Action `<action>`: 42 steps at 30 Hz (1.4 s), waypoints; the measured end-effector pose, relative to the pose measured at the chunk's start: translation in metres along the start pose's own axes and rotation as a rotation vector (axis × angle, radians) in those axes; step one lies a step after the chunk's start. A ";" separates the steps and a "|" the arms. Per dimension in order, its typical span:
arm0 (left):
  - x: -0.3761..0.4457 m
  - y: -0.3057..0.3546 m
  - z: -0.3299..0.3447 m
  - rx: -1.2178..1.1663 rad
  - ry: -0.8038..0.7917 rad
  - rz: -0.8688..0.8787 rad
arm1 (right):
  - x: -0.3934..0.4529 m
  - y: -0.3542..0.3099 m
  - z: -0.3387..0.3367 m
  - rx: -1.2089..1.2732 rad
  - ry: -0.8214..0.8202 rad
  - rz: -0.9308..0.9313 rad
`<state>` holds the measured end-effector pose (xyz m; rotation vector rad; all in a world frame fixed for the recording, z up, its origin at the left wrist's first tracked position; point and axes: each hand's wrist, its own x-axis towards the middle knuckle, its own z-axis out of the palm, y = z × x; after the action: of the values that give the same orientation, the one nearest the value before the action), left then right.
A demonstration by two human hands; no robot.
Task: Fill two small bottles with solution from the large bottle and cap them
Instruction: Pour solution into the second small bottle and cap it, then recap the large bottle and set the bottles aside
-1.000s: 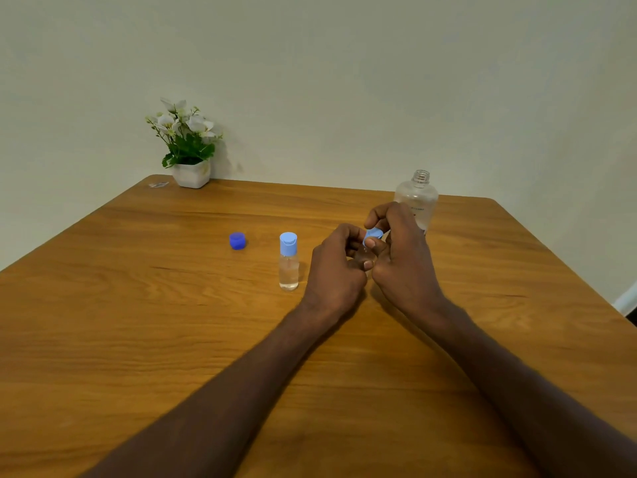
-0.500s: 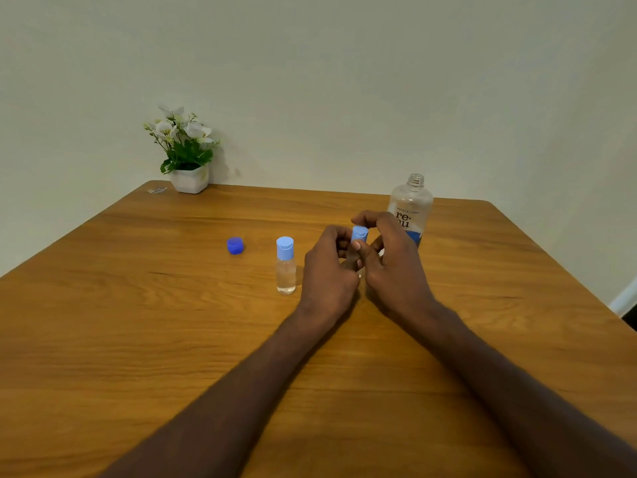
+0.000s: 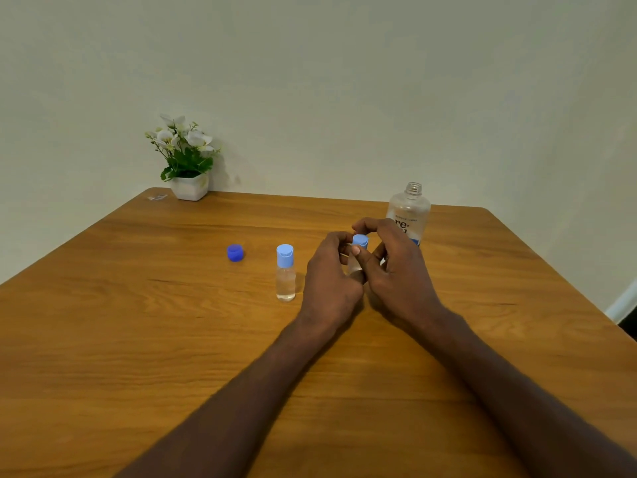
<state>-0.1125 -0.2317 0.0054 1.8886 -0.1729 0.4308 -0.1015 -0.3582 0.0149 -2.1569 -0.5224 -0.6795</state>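
Observation:
A small clear bottle [image 3: 285, 274] with a light blue cap stands upright on the wooden table [image 3: 138, 339], holding clear liquid. Just right of it my left hand [image 3: 331, 277] grips the body of a second small bottle [image 3: 354, 265], mostly hidden by my fingers. My right hand [image 3: 396, 267] pinches that bottle's light blue cap [image 3: 360, 240] between thumb and fingers. Behind my right hand stands the large clear bottle [image 3: 409, 212], uncapped, its lower part hidden. A dark blue cap [image 3: 235, 252] lies on the table to the left.
A white pot with white flowers [image 3: 188, 160] stands at the table's far left corner, with a small clear scrap [image 3: 157, 197] beside it. The wall runs close behind the table. The table's right edge slants toward me.
The view has shifted a little. My right hand's fingers have turned around the light blue cap on the held bottle; both hands stay in the same place.

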 end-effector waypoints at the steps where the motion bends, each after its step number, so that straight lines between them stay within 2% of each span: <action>1: -0.001 0.000 0.000 -0.006 0.008 0.007 | 0.000 -0.001 -0.001 0.001 0.034 -0.028; 5: -0.003 -0.001 0.003 -0.027 0.092 0.042 | 0.007 -0.003 -0.016 -0.002 0.360 -0.156; 7: -0.005 0.001 0.002 0.017 0.128 0.074 | 0.012 0.003 -0.025 -0.013 0.500 -0.107; 9: -0.007 0.004 0.002 0.074 0.153 0.121 | 0.016 0.011 -0.031 -0.022 0.551 0.013; 11: -0.008 0.006 0.003 0.123 0.165 0.171 | 0.017 0.022 -0.032 -0.008 0.506 0.150; 14: -0.009 0.007 0.004 0.165 0.163 0.215 | 0.017 0.037 -0.027 0.059 0.356 0.308; 17: -0.009 0.008 0.004 0.167 0.172 0.237 | 0.015 0.044 -0.019 0.122 0.217 0.321; 19: -0.011 0.008 0.003 0.182 0.210 0.262 | 0.014 0.046 -0.017 0.128 0.184 0.316; 28: -0.016 0.015 -0.003 0.081 0.243 0.395 | 0.015 0.044 -0.022 0.188 0.303 0.308; 34: -0.023 0.032 -0.024 -0.034 0.251 0.505 | 0.012 0.021 -0.029 0.251 0.428 0.166; 38: -0.036 0.042 -0.063 -0.042 0.333 0.584 | 0.008 -0.006 -0.031 0.321 0.470 0.062; 42: -0.036 0.015 -0.113 0.083 0.376 0.493 | -0.001 -0.051 -0.024 0.401 0.430 -0.013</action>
<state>-0.1744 -0.1349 0.0385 1.7990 -0.3738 1.1307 -0.1382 -0.3471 0.0564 -1.5786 -0.3984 -0.9287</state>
